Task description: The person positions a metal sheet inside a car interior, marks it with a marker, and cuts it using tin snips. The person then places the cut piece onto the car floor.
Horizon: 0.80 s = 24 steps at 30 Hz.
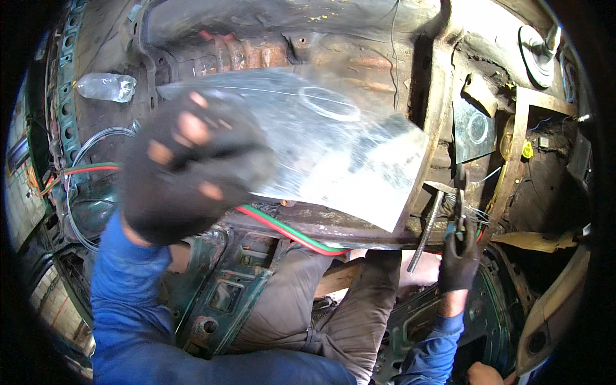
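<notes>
My left hand (pixel 192 160), in a black fingerless glove and smeared by motion, is closed at the left part of a thin, shiny metal sheet (pixel 346 167). The sheet bows slightly and bears a drawn light circle near its far edge. Far to the right, my right hand (pixel 459 260), also gloved, has its fingers round a dark plier-like hand tool (pixel 461 186) pointing away from me. Just left of that tool lies a hammer (pixel 426 231), its metal handle slanting toward me. Beyond the tool is a smaller metal piece (pixel 473 131) with a circle marked on it.
Worn vehicle bodywork (pixel 256 25) surrounds the work. A red and green twin hose (pixel 289 232) runs beneath the sheet. A plastic bottle (pixel 106 87) lies far left, near coiled wire (pixel 76 186). At right are an angled metal strip (pixel 521 122) and a round-based fitting (pixel 536 58).
</notes>
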Tool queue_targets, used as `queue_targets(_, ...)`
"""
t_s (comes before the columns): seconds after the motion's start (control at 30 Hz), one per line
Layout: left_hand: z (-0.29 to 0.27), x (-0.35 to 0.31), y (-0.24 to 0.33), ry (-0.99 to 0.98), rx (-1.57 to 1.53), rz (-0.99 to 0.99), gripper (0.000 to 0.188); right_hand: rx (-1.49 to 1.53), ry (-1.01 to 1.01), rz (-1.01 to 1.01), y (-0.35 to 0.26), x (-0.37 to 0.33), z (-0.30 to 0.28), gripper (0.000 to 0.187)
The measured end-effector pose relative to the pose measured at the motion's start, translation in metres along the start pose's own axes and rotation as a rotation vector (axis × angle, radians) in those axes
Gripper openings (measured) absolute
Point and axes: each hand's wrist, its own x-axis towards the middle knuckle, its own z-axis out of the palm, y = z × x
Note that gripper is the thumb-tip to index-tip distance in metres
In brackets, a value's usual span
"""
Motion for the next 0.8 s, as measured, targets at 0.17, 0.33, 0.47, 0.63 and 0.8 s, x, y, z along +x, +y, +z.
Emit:
queue_targets(0.17, 0.082, -0.023, -0.014, -0.099, 0.020, 0.180, 0.025, 0.089, -0.087, 0.105, -0.003, -0.024, 0.060, 0.049)
queue_targets(0.33, 0.121, -0.065, -0.009, -0.119, 0.036, 0.131, 0.028, 0.014, -0.034, -0.077, -0.010, -0.044, 0.112, 0.066)
queue_targets(0.47, 0.159, -0.099, -0.012, -0.150, 0.040, 0.043, 0.025, -0.057, -0.090, 0.053, -0.007, -0.049, 0.131, 0.075)
queue_targets(0.63, 0.192, -0.125, -0.010, -0.105, 0.034, -0.116, 0.030, -0.155, -0.061, -0.086, 0.017, -0.049, 0.140, 0.081)
queue_targets(0.8, 0.200, -0.130, 0.000, 0.024, 0.078, -0.413, 0.075, -0.378, -0.057, -0.126, 0.003, -0.042, 0.124, 0.092)
